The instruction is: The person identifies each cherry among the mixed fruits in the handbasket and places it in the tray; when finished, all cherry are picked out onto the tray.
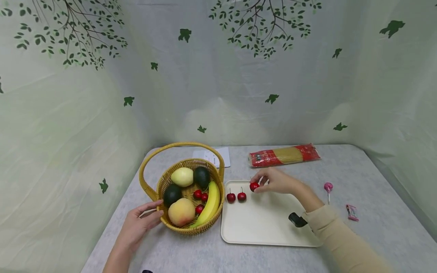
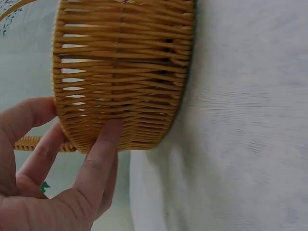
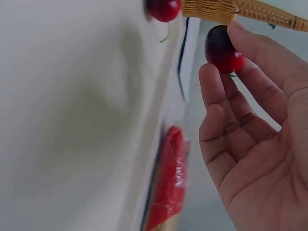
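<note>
My right hand (image 1: 273,180) pinches a dark red cherry (image 3: 224,50) between thumb and fingertips, above the far-left part of a cream tray (image 1: 269,223). Left of it, two cherries with stems (image 1: 241,196) rest on the tray. My left hand (image 1: 141,222) holds the left rim of a yellow wicker basket (image 2: 120,72), thumb against the woven outer wall and fingers at the rim. Inside the basket are a peach (image 1: 181,212), a banana (image 1: 212,203), a pale yellow lemon-like fruit (image 1: 182,177), two dark green avocado-like fruits (image 1: 201,177) and small red cherries (image 1: 199,209).
Behind the tray lies a red-and-yellow pack of noodles or spaghetti (image 1: 285,155). A white card (image 1: 223,154) lies behind the basket. To the tray's right are a pink lollipop (image 1: 328,187) and a small pink wrapped candy (image 1: 352,213). The tall basket handle (image 1: 184,144) stands upright.
</note>
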`<state>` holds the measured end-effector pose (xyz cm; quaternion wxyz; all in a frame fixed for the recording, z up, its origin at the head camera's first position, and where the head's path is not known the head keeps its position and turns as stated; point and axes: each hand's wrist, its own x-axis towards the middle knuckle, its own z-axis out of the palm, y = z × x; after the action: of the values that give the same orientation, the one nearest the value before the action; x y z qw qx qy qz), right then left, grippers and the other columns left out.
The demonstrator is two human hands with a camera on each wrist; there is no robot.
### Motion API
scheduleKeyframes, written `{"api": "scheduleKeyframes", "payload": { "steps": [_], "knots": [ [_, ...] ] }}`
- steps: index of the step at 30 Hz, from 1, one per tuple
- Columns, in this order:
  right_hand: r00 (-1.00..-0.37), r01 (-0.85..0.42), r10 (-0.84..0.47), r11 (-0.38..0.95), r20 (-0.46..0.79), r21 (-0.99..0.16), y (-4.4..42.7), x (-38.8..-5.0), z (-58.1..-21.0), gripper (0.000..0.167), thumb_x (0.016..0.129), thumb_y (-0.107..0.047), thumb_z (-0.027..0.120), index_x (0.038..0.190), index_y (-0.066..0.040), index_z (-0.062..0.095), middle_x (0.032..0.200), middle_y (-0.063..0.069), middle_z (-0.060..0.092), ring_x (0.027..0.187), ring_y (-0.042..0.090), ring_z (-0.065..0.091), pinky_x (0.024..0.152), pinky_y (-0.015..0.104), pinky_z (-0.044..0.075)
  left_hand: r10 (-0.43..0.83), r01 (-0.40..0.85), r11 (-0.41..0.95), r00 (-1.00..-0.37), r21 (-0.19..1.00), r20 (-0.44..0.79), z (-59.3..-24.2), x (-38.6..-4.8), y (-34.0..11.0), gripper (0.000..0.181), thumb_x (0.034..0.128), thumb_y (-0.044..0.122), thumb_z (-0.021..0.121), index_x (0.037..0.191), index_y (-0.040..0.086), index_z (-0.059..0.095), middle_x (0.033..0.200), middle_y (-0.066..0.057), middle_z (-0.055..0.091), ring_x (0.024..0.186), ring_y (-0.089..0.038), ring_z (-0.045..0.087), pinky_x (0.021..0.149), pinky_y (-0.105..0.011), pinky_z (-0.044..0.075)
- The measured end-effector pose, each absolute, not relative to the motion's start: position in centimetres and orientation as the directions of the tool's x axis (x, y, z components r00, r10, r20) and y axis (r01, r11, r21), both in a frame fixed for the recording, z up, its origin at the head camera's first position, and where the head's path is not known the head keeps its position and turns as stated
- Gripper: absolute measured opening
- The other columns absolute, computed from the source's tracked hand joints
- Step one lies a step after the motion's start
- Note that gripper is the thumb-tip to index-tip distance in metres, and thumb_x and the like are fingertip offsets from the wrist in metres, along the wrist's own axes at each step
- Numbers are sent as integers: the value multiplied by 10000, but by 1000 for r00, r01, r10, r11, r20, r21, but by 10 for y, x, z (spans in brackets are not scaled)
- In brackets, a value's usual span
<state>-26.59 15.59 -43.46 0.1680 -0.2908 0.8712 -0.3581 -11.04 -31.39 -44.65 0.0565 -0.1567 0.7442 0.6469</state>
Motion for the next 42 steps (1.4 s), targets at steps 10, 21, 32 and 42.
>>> {"api": "scheduleKeyframes", "payload": {
  "steps": [10,21,32,42],
  "knots": [
    [-782,-362,-617,566,-89,-740,146,-266,-459,261,922,-203,869,1160,-122,801,1095,-2,775,926,107,673,846,268,587,-109,-329,152,-943,932,-315,-446,-117,-326,407,1022,113,735,1414,15,692,1374,-62,599,1050,-71,721,959,-365,644],
    [-778,-343,-620,553,-100,-759,144,-265,-474,254,900,-176,890,1113,-93,780,987,-2,753,867,106,658,777,226,575,-117,-343,99,-936,934,-332,-448,-117,-325,421,1016,105,737,1424,16,685,1326,-32,601,1071,-73,695,951,-354,646],
    [-764,-336,-635,544,-115,-769,143,-264,-476,237,893,-176,897,1065,-96,755,958,-2,733,862,118,652,779,221,569,-122,-355,73,-931,932,-345,-451,-117,-324,422,1010,95,742,1423,26,690,1286,-11,597,1068,-73,674,932,-329,645],
    [-779,-341,-613,592,-133,-730,145,-266,-457,238,934,-235,860,1115,-113,765,981,-25,740,922,134,656,839,283,571,-116,-341,75,-936,937,-331,-449,-119,-321,427,1006,90,741,1423,15,686,1277,-9,607,1073,-78,672,928,-316,642]
  ]
}}
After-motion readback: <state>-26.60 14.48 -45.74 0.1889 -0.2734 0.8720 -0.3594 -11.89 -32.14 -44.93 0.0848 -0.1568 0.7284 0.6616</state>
